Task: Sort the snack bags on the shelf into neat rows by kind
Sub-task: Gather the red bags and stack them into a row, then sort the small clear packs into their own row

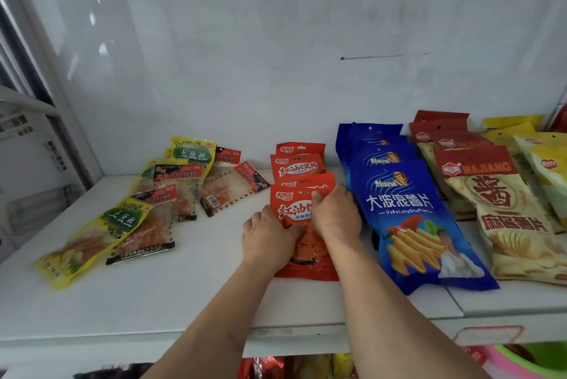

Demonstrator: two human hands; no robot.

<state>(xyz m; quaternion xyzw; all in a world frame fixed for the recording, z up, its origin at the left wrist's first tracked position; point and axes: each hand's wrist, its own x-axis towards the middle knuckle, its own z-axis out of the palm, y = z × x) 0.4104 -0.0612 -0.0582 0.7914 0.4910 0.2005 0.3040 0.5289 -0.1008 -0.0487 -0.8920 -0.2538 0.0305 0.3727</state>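
A row of small red snack bags [296,163] runs front to back in the middle of the white shelf [196,292]. Both hands are on the nearest red bag [291,208]. My left hand [268,237] holds its left edge. My right hand [336,214] grips its right edge, with the fingers curled over the top corner. To the right lie overlapping blue chip bags [411,219], then red-and-cream chip bags [506,213]. At the left lies a loose jumble of yellow-green bags [92,237] and clear bags with red-black labels [171,194].
Yellow bags [543,160] lie at the far right edge. The shelf's white back wall [276,56] rises behind the bags. More packets [276,366] show on the shelf below, with a green and pink tub [527,360] at the lower right.
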